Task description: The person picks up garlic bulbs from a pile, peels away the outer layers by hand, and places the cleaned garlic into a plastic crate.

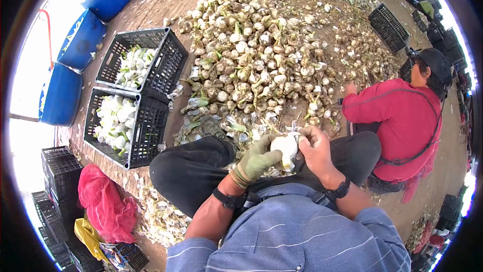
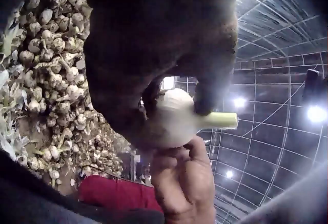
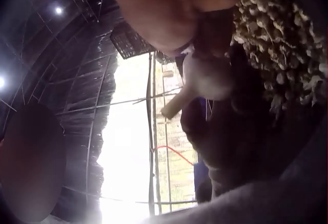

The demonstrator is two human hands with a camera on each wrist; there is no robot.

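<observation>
In the head view a white garlic bulb [image 1: 285, 147] is held over the lap, its short cut stem pointing toward the body. My left hand [image 1: 254, 161], in a greenish work glove, grips it from the left. The bare right hand [image 1: 318, 155] has curled fingers and thumb at the bulb's other side, by some loose skin. From the left wrist, the pale green stem [image 2: 223, 120] sticks out past the dark glove, and bare fingertips [image 2: 192, 147] meet the bulb's underside. The right wrist view shows the bulb [image 3: 207, 78] between both hands, in shadow.
A big heap of unpeeled garlic [image 1: 251, 55] spreads in front. Black crates [image 1: 151, 126] of cleaned bulbs stand at left, with blue tubs [image 1: 63, 96] behind. A person in a red top [image 1: 395, 121] sits close at right. Peelings [image 1: 161, 221] and a red mesh bag [image 1: 105, 204] lie at lower left.
</observation>
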